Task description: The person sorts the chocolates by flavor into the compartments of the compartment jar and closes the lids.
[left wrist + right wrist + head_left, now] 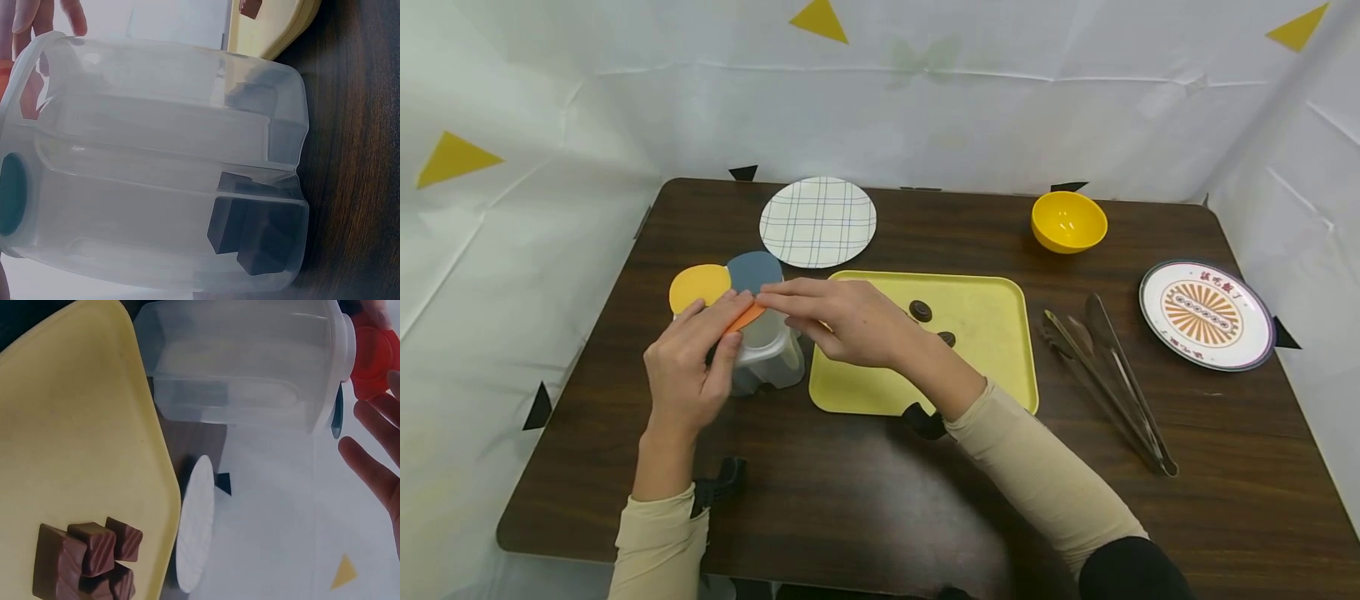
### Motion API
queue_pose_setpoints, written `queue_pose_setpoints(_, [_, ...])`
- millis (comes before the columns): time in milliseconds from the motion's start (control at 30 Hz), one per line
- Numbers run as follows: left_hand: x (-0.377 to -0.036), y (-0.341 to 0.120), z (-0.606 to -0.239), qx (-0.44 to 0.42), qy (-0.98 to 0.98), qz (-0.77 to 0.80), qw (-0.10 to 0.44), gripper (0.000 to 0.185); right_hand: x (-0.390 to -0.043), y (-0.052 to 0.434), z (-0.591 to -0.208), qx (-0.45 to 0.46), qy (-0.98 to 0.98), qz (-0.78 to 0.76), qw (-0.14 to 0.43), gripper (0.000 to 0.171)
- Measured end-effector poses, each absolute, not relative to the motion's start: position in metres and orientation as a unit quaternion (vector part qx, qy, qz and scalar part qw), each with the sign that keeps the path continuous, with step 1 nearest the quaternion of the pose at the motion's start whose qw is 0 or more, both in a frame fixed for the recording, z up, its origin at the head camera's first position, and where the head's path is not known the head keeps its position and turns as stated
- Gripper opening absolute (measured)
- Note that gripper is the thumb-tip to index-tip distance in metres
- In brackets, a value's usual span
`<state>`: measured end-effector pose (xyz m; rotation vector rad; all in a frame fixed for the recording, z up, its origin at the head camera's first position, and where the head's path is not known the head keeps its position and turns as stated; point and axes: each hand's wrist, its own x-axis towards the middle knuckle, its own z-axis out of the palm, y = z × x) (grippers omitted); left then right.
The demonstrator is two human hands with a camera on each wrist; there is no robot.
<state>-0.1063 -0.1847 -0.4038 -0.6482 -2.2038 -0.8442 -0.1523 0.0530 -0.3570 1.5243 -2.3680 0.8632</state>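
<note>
A clear plastic container (pixel 771 350) with divided sections stands left of the yellow tray (pixel 992 333). Its yellow lid (pixel 698 286) and blue lid (pixel 754 271) are flipped open. My left hand (pixel 722 329) grips the container's side, with its fingers up at the orange lid (pixel 745 318). My right hand (pixel 767 296) lies with straight fingers on that orange lid. The left wrist view shows dark chocolate pieces (pixel 250 234) at the bottom of the container (pixel 162 162). Several brown chocolates (pixel 87 556) lie on the tray (pixel 75 437), beside the container (pixel 244 362).
A checked round plate (pixel 817 222) lies at the back, a yellow bowl (pixel 1068 221) at the back right. A patterned plate (pixel 1206 314) sits at the right edge, with metal tongs (pixel 1105 375) between it and the tray. White sheets wall the table.
</note>
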Motion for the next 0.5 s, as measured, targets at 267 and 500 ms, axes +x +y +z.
queue_pose_setpoints(267, [-0.106,-0.184,-0.403,-0.249,-0.846,-0.326,0.340,0.045,-0.149,0.061,-0.360,0.501,-0.809,0.284,0.119,0.040])
queue_pose_setpoints(500, [-0.106,-0.184,-0.403,-0.250,-0.845,-0.326,0.342,0.046,-0.147,0.074,-0.364,0.474,-0.822,0.297,0.111,0.037])
